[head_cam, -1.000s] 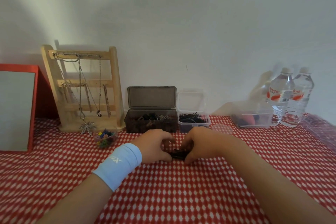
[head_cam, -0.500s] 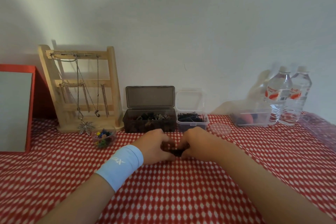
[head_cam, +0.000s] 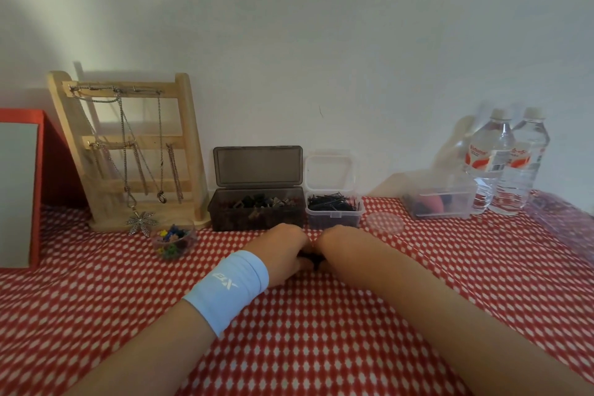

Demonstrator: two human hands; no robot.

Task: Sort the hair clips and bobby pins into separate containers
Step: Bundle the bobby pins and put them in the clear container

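The near desk (head_cam: 96, 315) lies bare; its far edge is crowded by a jewellery rack (head_cam: 128, 151), dark clip box (head_cam: 257, 210) and clear pin box (head_cam: 334, 210). Left hand (head_cam: 283, 251) and right hand (head_cam: 337, 244) meet, fingers curled round small dark pieces (head_cam: 310, 256), just before the boxes.

Table under red-and-white checked cloth (head_cam: 321, 331). From frame centre: wooden jewellery stand (head_cam: 128, 151) at 10 o'clock with small clear bowl of coloured bits (head_cam: 173, 239) just in front; dark lidded box (head_cam: 257, 207) and clear box of black pins (head_cam: 334, 210) side by side at 12. At 2 o'clock: clear round lid (head_cam: 384, 223), clear tub (head_cam: 440, 201), two water bottles (head_cam: 508, 167); red-framed panel (head_cam: 19, 186) at 9.
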